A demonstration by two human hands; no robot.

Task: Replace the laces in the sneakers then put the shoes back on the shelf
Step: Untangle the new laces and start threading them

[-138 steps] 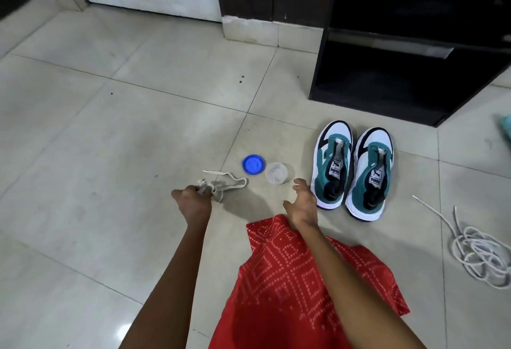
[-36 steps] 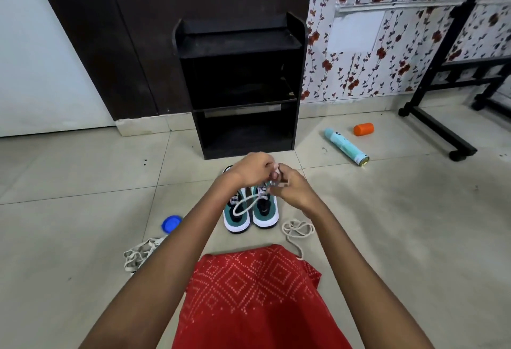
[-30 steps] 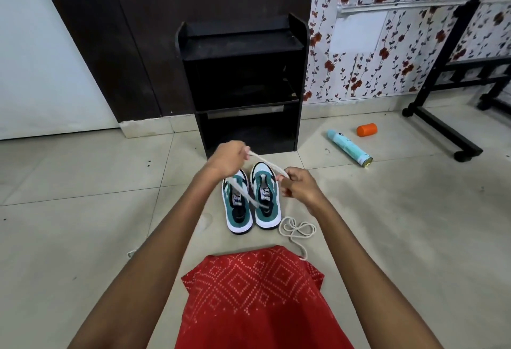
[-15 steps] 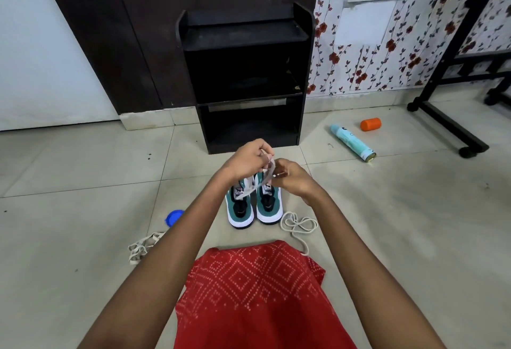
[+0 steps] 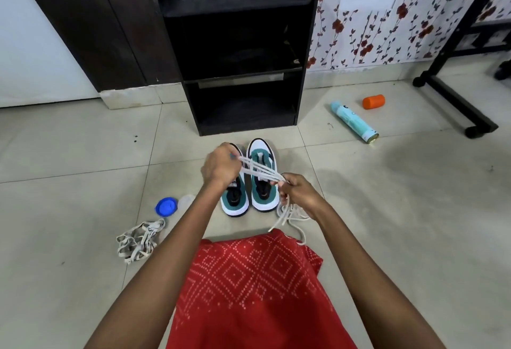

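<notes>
White lace (image 5: 260, 171) strands stretch taut above the sneakers (image 5: 249, 182), pinched between left hand (image 5: 219, 166) and right hand (image 5: 297, 194).

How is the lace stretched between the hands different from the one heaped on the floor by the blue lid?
The lace in the hands is white and pulled taut in several strands between left hand and right hand. The heaped lace is greyer, slack, tangled, untouched. Both are out of the sneakers.

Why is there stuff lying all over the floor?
A spray can lies on its side near an orange cap, right of the shelf. A tangled lace pile and blue lid sit left of the sneakers.
</notes>
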